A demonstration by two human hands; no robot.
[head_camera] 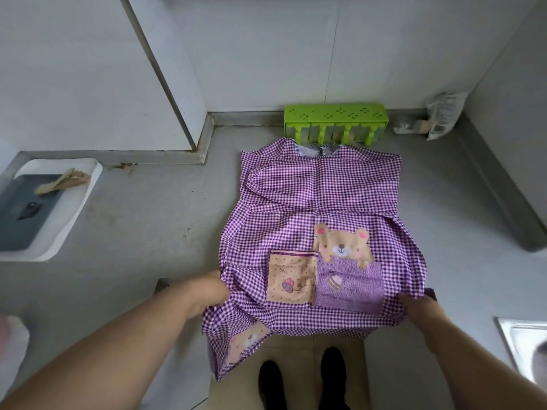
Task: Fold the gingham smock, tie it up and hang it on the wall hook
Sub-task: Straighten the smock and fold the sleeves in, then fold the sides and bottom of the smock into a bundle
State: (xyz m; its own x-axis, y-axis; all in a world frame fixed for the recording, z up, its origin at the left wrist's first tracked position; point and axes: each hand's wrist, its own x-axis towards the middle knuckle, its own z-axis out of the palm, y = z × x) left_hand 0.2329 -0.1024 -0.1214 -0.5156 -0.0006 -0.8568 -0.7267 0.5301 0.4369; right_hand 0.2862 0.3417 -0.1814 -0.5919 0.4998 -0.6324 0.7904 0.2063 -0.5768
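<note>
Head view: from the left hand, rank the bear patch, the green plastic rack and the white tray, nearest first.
From the left hand:
1. Bear patch on the smock, to its right.
2. White tray, far left on the counter.
3. Green plastic rack, against the back wall.

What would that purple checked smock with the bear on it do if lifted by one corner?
The purple gingham cloth smock would probably sag and unfold: it already wrinkles and droops over the grey counter's edge. It looks thin and light. The left hand and right hand grip opposite sides, likely to keep it flat.
</note>
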